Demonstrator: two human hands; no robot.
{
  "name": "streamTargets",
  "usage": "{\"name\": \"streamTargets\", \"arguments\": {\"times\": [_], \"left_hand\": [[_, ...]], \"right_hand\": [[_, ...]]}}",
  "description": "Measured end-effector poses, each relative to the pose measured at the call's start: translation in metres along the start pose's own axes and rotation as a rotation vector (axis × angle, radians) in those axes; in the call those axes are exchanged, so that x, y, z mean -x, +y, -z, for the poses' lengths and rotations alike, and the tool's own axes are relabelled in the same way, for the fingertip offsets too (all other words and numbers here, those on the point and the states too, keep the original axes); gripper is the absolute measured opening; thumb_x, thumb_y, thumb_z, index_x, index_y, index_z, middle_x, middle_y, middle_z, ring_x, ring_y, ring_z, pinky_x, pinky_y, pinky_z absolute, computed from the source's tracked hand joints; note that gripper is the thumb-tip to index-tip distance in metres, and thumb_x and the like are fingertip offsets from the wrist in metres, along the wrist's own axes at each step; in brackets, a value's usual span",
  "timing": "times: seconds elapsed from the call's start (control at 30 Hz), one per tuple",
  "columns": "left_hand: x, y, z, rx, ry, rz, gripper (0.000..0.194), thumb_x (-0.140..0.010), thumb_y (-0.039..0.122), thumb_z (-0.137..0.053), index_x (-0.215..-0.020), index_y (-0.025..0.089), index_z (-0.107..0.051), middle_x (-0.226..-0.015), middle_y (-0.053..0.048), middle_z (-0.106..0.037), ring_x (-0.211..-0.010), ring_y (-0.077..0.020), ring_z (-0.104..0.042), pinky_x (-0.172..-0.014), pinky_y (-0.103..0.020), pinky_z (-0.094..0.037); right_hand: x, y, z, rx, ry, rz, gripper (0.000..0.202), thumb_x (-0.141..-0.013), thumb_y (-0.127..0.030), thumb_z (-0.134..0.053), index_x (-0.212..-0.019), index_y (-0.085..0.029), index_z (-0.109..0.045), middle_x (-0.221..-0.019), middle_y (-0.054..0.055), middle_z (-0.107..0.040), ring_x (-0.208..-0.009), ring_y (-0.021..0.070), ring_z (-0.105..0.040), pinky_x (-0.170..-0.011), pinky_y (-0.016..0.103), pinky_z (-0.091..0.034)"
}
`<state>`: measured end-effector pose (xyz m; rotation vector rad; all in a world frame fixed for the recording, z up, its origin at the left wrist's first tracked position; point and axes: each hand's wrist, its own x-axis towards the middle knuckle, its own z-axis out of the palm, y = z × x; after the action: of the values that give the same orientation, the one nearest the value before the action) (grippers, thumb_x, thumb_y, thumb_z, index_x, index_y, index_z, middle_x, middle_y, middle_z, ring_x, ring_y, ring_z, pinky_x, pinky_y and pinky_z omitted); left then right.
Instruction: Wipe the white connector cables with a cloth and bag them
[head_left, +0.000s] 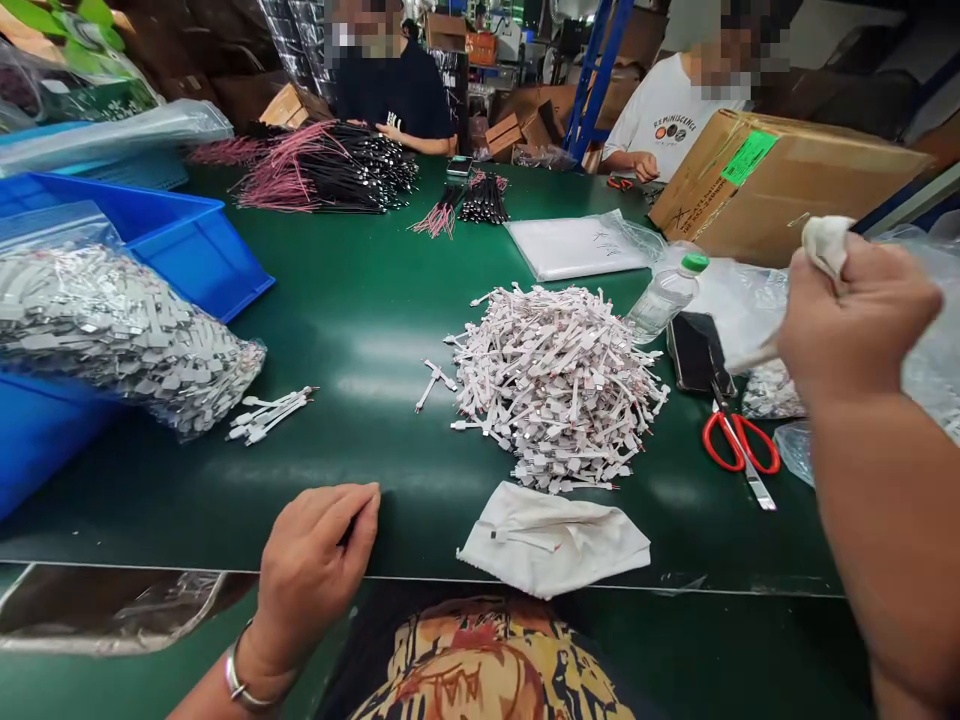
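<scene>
My right hand [855,310] is raised at the right, closed in a fist around a crumpled white cloth [826,243]; one end sticks out above the fist and a blurred strip below it. My left hand [322,550] rests at the table's front edge, fingers curled and thumb against the forefinger, with nothing showing in it. Between the hands lies a heap of short white cables with connectors [555,385]. In front of the heap, a flattened white cloth piece [555,545] lies at the edge. A few similar cables [271,414] lie beyond my left hand.
Red-handled scissors [739,445] and a dark phone [697,352] lie right of the heap, near a bottle [667,298]. A cardboard box [787,190] stands behind. At left, a bag of cables [120,330] leans on a blue bin [217,260]. Two people sit opposite near black-and-pink wires [330,170].
</scene>
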<state>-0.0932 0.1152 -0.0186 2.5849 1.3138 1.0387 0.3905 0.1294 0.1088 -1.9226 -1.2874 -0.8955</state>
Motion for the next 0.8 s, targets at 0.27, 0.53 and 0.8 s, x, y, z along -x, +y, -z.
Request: {"name": "streamTargets", "arguments": {"times": [0.27,0.53,0.8], "left_hand": [[-0.015,0.077,-0.009,0.271,-0.326,-0.494,0.027,-0.079,0.012,-0.058,-0.105,0.019,-0.058,-0.097,-0.005,-0.067,-0.089,-0.018,-0.058,-0.082,-0.034,-0.041],[-0.013,0.089,-0.035,0.219,-0.419,-0.424,0.021,-0.083,0.017,-0.053,-0.103,0.014,-0.058,-0.098,-0.007,-0.066,-0.092,-0.02,-0.056,-0.083,-0.037,-0.039],[-0.011,0.085,-0.041,0.208,-0.362,-0.475,0.015,-0.082,0.017,-0.055,-0.096,0.013,-0.061,-0.1,-0.006,-0.065,-0.09,-0.0188,-0.055,-0.082,-0.037,-0.039]], "right_hand": [[0.132,-0.09,0.114,-0.564,-0.9,0.513,0.041,-0.084,-0.012,-0.043,-0.12,-0.028,-0.052,-0.091,0.008,-0.059,-0.076,0.0197,-0.054,-0.063,0.029,-0.043],[0.185,-0.124,0.081,-0.455,-1.035,0.71,0.03,-0.084,-0.012,-0.045,-0.108,-0.024,-0.057,-0.089,0.005,-0.058,-0.077,0.0186,-0.047,-0.068,0.031,-0.036],[0.2,-0.11,0.074,-0.438,-0.923,0.821,0.028,-0.08,-0.009,-0.045,-0.104,-0.018,-0.057,-0.089,0.008,-0.057,-0.078,0.0205,-0.045,-0.07,0.034,-0.033]]}}
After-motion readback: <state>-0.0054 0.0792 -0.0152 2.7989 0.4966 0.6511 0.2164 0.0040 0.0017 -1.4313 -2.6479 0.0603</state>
